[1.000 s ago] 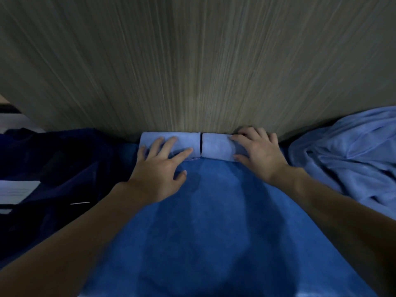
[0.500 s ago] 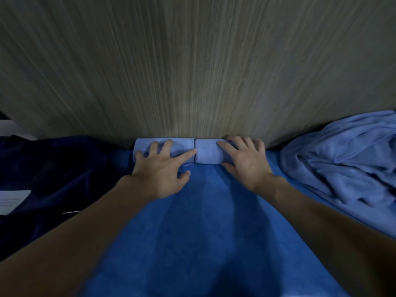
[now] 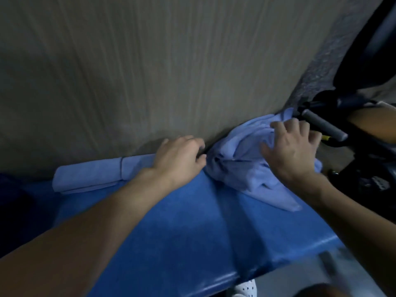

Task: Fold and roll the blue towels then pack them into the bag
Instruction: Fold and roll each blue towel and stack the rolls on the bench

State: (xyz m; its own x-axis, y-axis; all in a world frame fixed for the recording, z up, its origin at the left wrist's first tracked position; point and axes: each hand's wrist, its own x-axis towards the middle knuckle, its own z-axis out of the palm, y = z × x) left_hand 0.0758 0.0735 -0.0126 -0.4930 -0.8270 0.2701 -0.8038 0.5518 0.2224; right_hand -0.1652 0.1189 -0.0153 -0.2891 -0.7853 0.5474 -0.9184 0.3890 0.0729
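Two rolled light-blue towels (image 3: 92, 176) lie end to end against the wood-grain wall, on a dark blue surface (image 3: 192, 228). To their right lies a crumpled light-blue towel (image 3: 242, 159). My left hand (image 3: 180, 159) is at the left edge of that crumpled towel with its fingers curled into the cloth. My right hand (image 3: 293, 151) rests on top of the pile with fingers spread. No bag can be made out for certain.
The wood-grain wall (image 3: 150, 71) rises right behind the towels. At the right stands black gear with a grey cylindrical handle (image 3: 323, 125). The blue surface ends at a front edge (image 3: 235, 277), with a white shoe below it.
Both hands left the two rolled towels and moved right to the crumpled towel. The view swung right, bringing the black gear into sight.
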